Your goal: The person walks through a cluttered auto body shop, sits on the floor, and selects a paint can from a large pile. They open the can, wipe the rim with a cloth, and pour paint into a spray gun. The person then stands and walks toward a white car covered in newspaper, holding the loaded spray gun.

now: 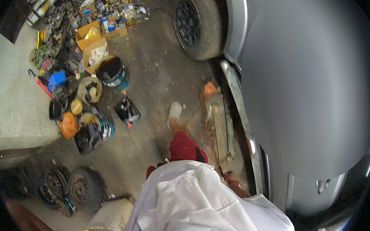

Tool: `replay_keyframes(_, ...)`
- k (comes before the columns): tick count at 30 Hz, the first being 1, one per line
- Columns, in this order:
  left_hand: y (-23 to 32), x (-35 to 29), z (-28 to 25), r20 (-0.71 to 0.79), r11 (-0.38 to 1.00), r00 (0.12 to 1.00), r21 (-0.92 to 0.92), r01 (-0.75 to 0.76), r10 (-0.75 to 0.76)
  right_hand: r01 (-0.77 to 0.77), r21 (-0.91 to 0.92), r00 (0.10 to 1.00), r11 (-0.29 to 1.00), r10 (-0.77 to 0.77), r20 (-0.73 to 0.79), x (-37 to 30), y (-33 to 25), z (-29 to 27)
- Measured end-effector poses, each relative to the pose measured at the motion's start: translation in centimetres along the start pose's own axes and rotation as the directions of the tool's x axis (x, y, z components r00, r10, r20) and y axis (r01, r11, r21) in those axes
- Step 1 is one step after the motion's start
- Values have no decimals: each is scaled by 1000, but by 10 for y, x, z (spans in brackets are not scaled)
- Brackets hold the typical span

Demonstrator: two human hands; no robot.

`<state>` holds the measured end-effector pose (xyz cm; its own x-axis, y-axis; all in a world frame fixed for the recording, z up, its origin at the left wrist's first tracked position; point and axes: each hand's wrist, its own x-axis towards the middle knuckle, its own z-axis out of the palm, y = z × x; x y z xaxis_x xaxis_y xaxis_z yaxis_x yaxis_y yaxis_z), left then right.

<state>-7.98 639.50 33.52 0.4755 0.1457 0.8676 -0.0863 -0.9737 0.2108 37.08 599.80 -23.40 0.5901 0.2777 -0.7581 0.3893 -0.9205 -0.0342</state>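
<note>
The right hand (230,177) is seen at five o'clock, small and blurred; whether its fingers are open or gripping cannot be told. Close by, the grey car (278,184) is found at three o'clock, mostly covered by a big smooth blur. Long boards (219,132) are seen at four o'clock. At eight o'clock, the left arm (28,222) is cut off by the dark rim; its hand is hidden, so its fingers cannot be told.

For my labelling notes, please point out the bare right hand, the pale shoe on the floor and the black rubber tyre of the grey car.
Bare right hand (230,177): head view, its middle.
Pale shoe (174,110): head view, top of the shoe.
Black rubber tyre (211,27): head view, beside the rim.
</note>
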Motion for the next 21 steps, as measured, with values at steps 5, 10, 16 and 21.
replay_keyframes(5,-189,41,-11,32,998,999,56,-25,23,331,-330,858,884,-427,-284,96,-232,-85)
replay_keyframes(10,-319,81,-43,17,994,1000,110,-5,3,699,-20,677,715,-670,-304,139,-556,-252)
replay_keyframes(16,-478,103,-89,57,991,998,134,6,-13,807,37,569,589,-761,-311,147,-857,-361)
replay_keyframes(21,-644,111,-141,86,991,995,120,-59,49,828,25,538,561,-780,-321,203,-999,-339)
